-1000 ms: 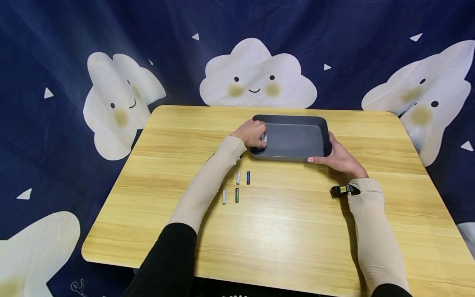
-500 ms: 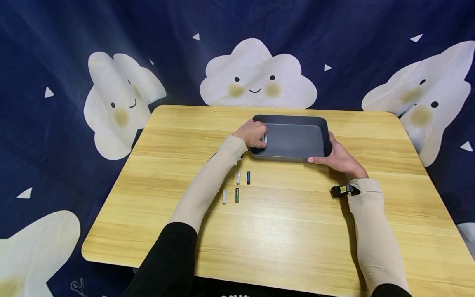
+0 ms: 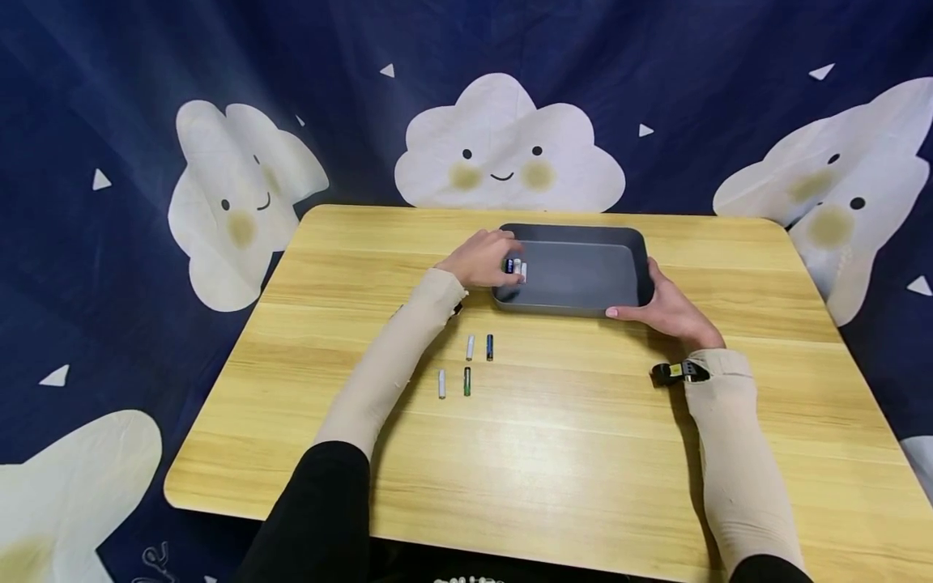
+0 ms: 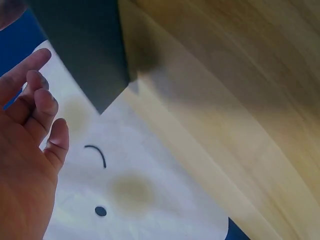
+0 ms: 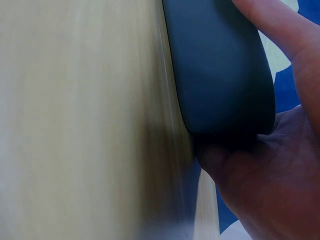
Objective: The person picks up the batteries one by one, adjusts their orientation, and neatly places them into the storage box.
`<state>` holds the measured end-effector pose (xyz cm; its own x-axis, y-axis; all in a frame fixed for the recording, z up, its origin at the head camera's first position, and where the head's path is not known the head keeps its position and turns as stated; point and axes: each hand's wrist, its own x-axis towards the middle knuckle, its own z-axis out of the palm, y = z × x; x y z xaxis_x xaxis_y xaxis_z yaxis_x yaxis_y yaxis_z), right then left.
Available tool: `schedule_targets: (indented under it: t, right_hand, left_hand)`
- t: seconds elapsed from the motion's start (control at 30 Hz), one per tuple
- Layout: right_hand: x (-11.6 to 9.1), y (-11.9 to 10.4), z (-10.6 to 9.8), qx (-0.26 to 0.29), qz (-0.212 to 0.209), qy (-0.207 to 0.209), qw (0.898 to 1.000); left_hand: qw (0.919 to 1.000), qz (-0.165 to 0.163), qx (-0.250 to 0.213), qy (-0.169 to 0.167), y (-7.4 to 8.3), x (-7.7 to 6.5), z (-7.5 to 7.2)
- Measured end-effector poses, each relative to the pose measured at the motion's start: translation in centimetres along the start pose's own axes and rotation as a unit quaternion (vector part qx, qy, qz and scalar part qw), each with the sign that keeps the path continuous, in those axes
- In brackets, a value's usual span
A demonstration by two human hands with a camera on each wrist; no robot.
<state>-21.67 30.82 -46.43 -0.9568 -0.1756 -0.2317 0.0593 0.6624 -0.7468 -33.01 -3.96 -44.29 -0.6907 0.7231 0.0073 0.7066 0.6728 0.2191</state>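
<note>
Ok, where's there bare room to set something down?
Bare: the tray, inside, right of its batteries; the table between the four loose batteries and the right sleeve, and left of the left sleeve. Crowded: the tray's left end, where the left hand is, and its near right corner, gripped by the right hand.

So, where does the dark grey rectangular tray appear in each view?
Head: dark grey rectangular tray, above and right of centre, on the pale wooden table.
Left wrist: the tray, outer wall, top, left of centre.
Right wrist: the tray, top, right of centre, held by the right hand.
Landmark in all three: the table.
</note>
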Motion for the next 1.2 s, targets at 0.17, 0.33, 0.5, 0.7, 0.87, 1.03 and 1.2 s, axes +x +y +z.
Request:
schedule_targets:
  t: [0.17, 0.33, 0.5, 0.7, 0.87, 1.03, 1.2]
  right_hand:
    - [0.1, 0.1, 0.0, 0.000, -0.002, -0.002, 1.000]
    - [0.2, 0.2, 0.0, -0.001, 0.000, -0.005, 1.000]
    - [0.2, 0.1, 0.0, 0.001, -0.001, -0.005, 1.000]
    - [0.2, 0.0, 0.0, 0.004, 0.002, -0.005, 1.000]
    - [0.2, 0.0, 0.0, -0.001, 0.005, -0.005, 1.000]
    - [0.2, -0.1, 0.0, -0.002, 0.007, -0.008, 1.000]
    - [0.2, 0.0, 0.0, -0.002, 0.007, -0.005, 1.000]
  left_hand:
    - [0.9991, 0.007, -0.032, 0.027, -0.2, -2.0, -1.1]
    - [0.9966, 0.005, -0.068, 0.046, -0.1, -4.5, -1.9]
    - [0.9943, -0.007, -0.093, 0.051, 0.1, -7.5, -2.5]
    - [0.9933, -0.016, -0.104, 0.048, 0.2, -10.6, -2.2]
    - [0.9922, -0.010, -0.116, 0.043, 0.3, -12.7, -1.7]
    - [0.9937, -0.002, -0.106, 0.037, 0.3, -13.8, -0.9]
    - [0.9949, 0.010, -0.096, 0.030, 0.7, -14.5, -0.2]
